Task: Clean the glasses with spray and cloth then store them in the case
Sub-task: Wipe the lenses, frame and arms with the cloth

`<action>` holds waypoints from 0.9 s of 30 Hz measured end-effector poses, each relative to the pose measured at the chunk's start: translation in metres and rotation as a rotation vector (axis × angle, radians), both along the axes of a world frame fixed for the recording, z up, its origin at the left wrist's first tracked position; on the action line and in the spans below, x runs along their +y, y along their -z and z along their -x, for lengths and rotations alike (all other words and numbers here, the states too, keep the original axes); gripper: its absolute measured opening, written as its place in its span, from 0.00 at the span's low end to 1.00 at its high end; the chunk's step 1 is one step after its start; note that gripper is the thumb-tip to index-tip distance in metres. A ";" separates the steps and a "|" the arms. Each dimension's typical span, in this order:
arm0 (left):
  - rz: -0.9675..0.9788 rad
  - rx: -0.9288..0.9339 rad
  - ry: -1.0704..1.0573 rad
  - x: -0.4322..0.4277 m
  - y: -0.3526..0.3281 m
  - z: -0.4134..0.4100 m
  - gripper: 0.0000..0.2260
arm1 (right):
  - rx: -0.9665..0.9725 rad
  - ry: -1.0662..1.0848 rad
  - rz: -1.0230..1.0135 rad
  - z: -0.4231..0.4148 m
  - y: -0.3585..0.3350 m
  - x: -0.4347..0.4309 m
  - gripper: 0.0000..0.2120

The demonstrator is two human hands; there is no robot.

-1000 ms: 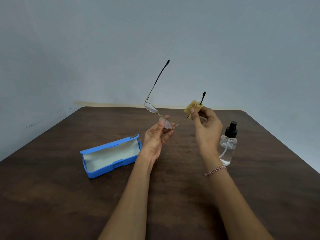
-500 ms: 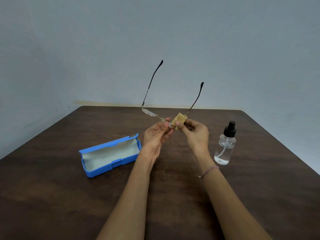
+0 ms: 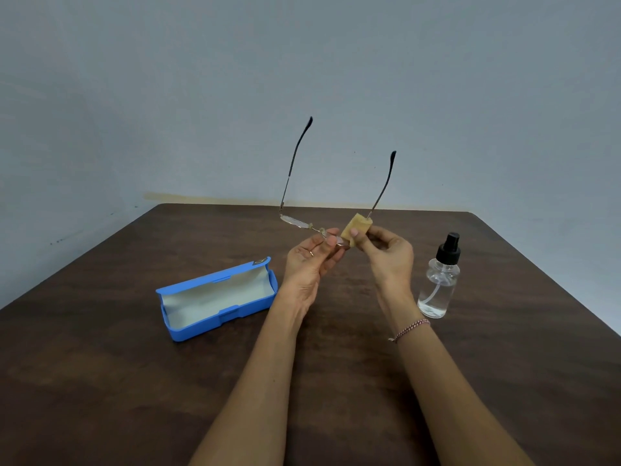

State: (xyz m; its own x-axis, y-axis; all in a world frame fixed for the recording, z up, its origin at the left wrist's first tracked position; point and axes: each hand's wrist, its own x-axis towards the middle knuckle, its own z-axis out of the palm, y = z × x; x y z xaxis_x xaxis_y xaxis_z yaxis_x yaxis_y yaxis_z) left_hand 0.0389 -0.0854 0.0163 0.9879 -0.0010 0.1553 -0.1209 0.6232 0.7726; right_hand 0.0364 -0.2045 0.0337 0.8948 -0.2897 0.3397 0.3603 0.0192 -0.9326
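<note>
dark wood table [image 3: 100, 381] | grey wall [image 3: 134, 95] | L grip [image 3: 309, 264] pinches glasses [image 3: 295, 222] | R grip [image 3: 389, 257] pinches cloth [image 3: 356, 227]

Dark wood table [image 3: 100, 398], pale wall [image 3: 336, 62]
A yellowish streak [image 3: 201, 197] runs along the wall just above the table's far edge.

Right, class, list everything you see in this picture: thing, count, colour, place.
glasses: one, gold frame, dark arm tips, held in the air, arms up
cloth: one, yellow, against the frame where one arm joins
case: one, blue, pale lining, open on the table at left
spray bottle: one, clear, black top, upright at right
table: one, dark brown
wall: one, grey, behind the table
bracelet: one, red and white, right wrist
ring: one, gold, on a finger
left hand: one, pinches the glasses
right hand: one, pinches the cloth
</note>
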 end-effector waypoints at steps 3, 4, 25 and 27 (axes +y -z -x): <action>-0.037 -0.016 0.032 -0.003 0.000 0.002 0.09 | -0.050 0.074 -0.081 0.000 -0.003 -0.003 0.06; -0.046 -0.019 0.033 -0.003 0.000 0.002 0.09 | -0.035 0.078 -0.079 -0.001 -0.002 -0.003 0.06; -0.257 -0.140 -0.035 -0.002 0.005 0.003 0.21 | 0.106 0.010 -0.175 -0.002 0.010 0.006 0.08; -0.295 -0.156 -0.036 -0.003 0.006 0.003 0.21 | 0.096 0.030 -0.250 -0.001 0.005 0.001 0.06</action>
State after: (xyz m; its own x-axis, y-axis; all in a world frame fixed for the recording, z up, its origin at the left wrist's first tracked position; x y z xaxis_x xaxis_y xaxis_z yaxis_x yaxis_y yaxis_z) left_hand 0.0361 -0.0883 0.0107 0.9523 -0.0345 0.3032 -0.2699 0.3687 0.8895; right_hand 0.0370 -0.2031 0.0286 0.9093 -0.3803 0.1686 0.2744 0.2436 -0.9303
